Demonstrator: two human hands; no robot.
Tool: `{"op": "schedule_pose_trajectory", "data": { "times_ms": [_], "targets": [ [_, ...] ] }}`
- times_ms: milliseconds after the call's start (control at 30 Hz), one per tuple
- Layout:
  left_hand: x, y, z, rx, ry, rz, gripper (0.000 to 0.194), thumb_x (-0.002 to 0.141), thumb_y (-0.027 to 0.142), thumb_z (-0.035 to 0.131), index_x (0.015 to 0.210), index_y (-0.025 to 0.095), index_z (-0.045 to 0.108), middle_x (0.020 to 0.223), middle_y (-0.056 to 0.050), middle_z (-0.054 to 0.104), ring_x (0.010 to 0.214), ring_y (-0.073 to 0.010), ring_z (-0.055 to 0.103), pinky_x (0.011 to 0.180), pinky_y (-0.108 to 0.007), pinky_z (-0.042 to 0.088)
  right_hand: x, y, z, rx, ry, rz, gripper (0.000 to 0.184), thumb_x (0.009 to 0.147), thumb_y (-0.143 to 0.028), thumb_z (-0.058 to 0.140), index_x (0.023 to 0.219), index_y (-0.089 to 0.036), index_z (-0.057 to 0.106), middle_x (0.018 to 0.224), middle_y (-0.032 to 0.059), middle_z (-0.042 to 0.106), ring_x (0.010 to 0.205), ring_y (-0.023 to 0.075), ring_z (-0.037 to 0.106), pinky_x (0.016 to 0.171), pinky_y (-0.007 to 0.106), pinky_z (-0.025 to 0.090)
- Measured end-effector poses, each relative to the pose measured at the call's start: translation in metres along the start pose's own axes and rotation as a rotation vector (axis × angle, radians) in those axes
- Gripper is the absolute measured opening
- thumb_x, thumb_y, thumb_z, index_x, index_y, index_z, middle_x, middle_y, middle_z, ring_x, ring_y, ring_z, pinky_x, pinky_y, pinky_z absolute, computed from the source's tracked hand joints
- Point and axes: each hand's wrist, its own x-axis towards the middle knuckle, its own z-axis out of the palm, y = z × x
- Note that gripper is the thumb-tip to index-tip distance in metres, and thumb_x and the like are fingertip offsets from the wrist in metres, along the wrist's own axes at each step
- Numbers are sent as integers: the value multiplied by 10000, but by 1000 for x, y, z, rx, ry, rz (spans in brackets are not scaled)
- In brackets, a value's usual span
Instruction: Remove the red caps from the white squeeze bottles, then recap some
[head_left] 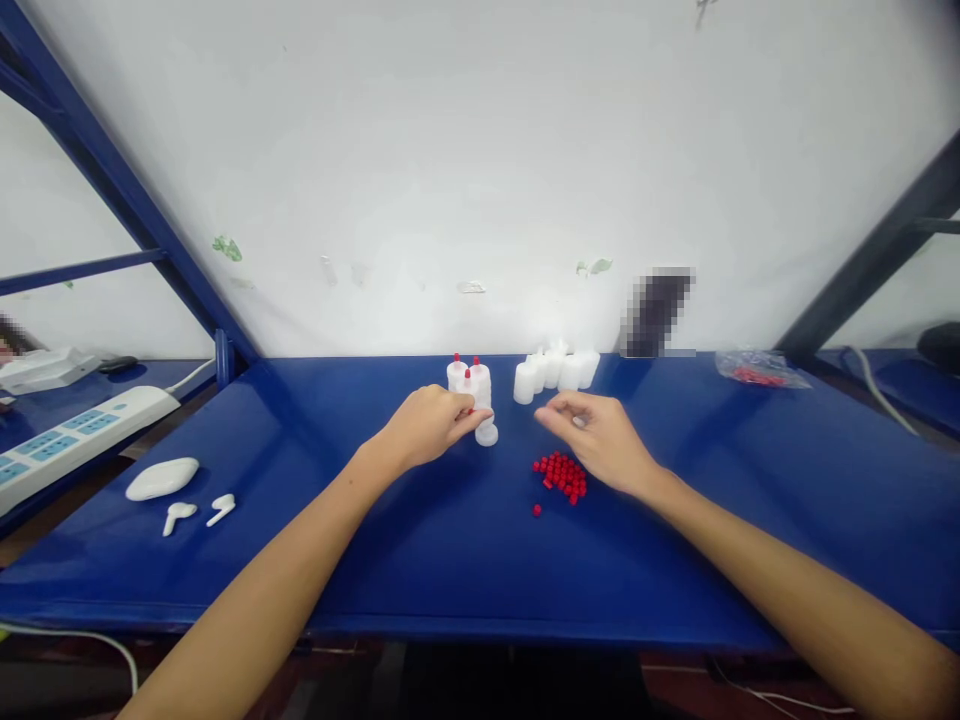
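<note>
My left hand (431, 425) has its thumb and forefinger closed around the upper part of a small white plastic bottle (487, 435), whose base shows below the thumb. A bit of red shows between those fingers. Just behind stand several similar bottles (457, 376) with red caps on their tips. My right hand (600, 435) is held above the table with its fingers curled together; what they hold, if anything, is hidden. Beneath and left of it lies a loose pile of small red caps (562, 474), with a single red cap (537, 510) apart from the pile.
Several white bottles without red caps (525, 382) stand near the wall. A clear bag with red pieces (761, 370) lies at the back right of the blue table (450, 580). At left are a white earbud case (162, 479), two earbuds (178, 516) and a power strip (82, 435).
</note>
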Motion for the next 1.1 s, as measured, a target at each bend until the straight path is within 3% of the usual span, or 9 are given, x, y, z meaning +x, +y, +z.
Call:
{"op": "schedule_pose_trajectory", "data": {
  "times_ms": [67, 233, 400, 700, 800, 967, 1100],
  "targets": [
    [2, 3, 2, 9, -39, -65, 517, 993, 505, 434, 643, 160, 596, 539, -22, 564, 481, -130, 465, 529, -265, 212, -1, 0, 2, -6, 6, 3, 323, 800, -491, 671, 702, -188, 619, 542, -44, 479, 520, 117, 425, 561, 276, 338],
    [7, 14, 7, 59, -46, -177, 569, 980, 575, 414, 685, 149, 648, 582, -61, 613, 532, -170, 549, 525, -269, 218, -6, -4, 1, 160, -51, -87, 254, 877, -394, 495, 824, -183, 626, 605, -30, 505, 538, 128, 448, 560, 285, 348],
    [8, 17, 9, 102, 19, -179, 552, 972, 580, 431, 726, 144, 664, 606, -63, 622, 538, -171, 579, 507, -258, 221, -6, -4, -2, 204, -75, -65, 210, 830, -276, 465, 973, -194, 595, 708, -27, 507, 572, 131, 477, 566, 278, 372],
    [7, 18, 16, 135, 89, -137, 515, 957, 554, 489, 687, 137, 624, 534, -28, 562, 452, -132, 486, 490, -238, 181, -5, -2, 1, 143, -85, -116, 241, 844, -155, 349, 1015, -209, 510, 764, -15, 524, 587, 137, 487, 600, 286, 396],
    [5, 22, 18, 87, 249, -18, 543, 963, 568, 465, 656, 138, 588, 522, -8, 555, 447, -109, 464, 485, -232, 180, -6, -3, 3, 65, -96, -158, 240, 882, -158, 395, 1088, -213, 505, 829, -4, 573, 649, 144, 520, 635, 283, 406],
    [2, 34, 16, -2, 464, 414, 533, 946, 582, 482, 643, 148, 538, 514, 30, 537, 457, -78, 449, 483, -228, 244, -8, -11, 4, 62, -152, -223, 206, 939, -255, 482, 1129, -210, 548, 982, 42, 655, 830, 188, 606, 768, 310, 444],
    [1, 37, 15, -64, 550, 474, 486, 917, 550, 552, 644, 150, 517, 494, 53, 503, 442, -61, 426, 472, -228, 267, -12, -15, 2, 87, -216, -220, 166, 910, -204, 454, 998, -193, 594, 845, 17, 646, 737, 173, 586, 702, 294, 418]
  ]
}}
